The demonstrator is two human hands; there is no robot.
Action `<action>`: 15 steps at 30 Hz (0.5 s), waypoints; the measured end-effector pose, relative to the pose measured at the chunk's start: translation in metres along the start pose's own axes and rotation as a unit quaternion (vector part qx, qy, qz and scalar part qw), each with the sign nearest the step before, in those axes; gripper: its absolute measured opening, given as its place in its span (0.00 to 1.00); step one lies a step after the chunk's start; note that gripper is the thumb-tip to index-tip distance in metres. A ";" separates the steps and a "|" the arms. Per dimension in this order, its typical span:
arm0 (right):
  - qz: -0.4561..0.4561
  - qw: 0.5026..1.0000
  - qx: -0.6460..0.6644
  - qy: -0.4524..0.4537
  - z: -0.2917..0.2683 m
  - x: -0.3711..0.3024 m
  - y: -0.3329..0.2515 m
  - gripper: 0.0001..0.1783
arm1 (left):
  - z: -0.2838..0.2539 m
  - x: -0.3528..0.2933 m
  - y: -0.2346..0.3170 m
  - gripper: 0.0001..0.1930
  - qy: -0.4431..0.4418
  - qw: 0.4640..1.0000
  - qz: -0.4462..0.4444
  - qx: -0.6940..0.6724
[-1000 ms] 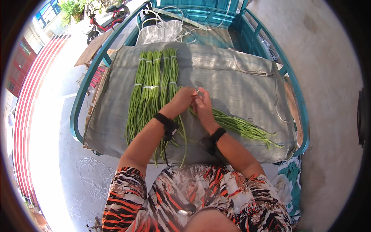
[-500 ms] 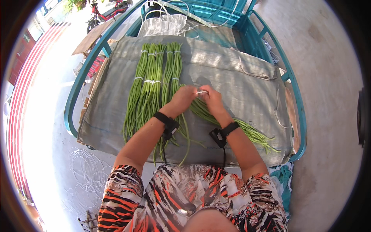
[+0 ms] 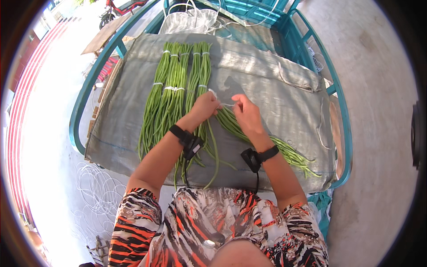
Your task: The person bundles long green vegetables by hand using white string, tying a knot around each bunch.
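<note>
A loose bunch of green long beans [image 3: 284,150] lies slanting across the grey cloth, its upper end under my hands. Between my hands a thin white tie [image 3: 227,105] stretches over that end. My left hand [image 3: 205,108] is closed on one part of the tie, with a white bit showing above its fingers. My right hand [image 3: 247,116] pinches the other end, its fingertips curled. Just left of my left hand, several bundles of long beans [image 3: 175,75] lie side by side, bound with white ties [image 3: 173,88] near the top and lower down.
The grey cloth [image 3: 120,111] covers a flat surface in a teal metal cart with side rails [image 3: 84,98]. At the back sits a white plastic bag [image 3: 189,21]. Coiled white strapping [image 3: 100,189] lies on the ground at left. A red scooter [image 3: 120,10] stands beyond.
My hands have moved apart, left hand leftward and right hand slightly rightward, and the white tie now shows stretched between them. The view has shifted slightly.
</note>
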State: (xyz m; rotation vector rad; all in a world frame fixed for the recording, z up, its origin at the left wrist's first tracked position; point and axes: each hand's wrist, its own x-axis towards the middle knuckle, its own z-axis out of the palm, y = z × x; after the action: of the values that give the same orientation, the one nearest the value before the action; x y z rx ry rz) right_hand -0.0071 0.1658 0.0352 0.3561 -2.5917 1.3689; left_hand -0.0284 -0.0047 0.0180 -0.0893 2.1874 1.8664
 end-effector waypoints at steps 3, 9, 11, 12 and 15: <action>-0.052 0.993 -0.087 -0.062 -0.004 -0.011 -0.013 0.07 | -0.009 0.003 0.003 0.10 -0.032 0.999 -0.020 0.015; -0.094 0.980 -0.126 -0.125 -0.001 -0.015 -0.002 0.06 | -0.005 0.000 -0.001 0.11 -0.034 0.998 0.035 0.038; -0.088 0.977 -0.130 -0.142 -0.005 -0.012 0.001 0.06 | -0.002 -0.001 -0.007 0.08 0.005 0.982 0.143 0.127; -0.062 0.972 -0.142 -0.175 -0.009 -0.008 -0.003 0.07 | -0.001 -0.002 -0.010 0.06 0.044 0.944 0.245 0.216; -0.019 0.965 -0.152 -0.211 -0.012 0.013 -0.014 0.07 | -0.002 0.000 -0.011 0.04 0.058 0.892 0.295 0.339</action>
State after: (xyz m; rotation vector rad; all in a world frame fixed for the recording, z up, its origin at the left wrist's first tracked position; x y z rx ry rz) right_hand -0.0149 0.1663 0.0562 0.7086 -3.0557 0.9373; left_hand -0.0262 -0.0091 0.0074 0.6815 3.0553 1.1974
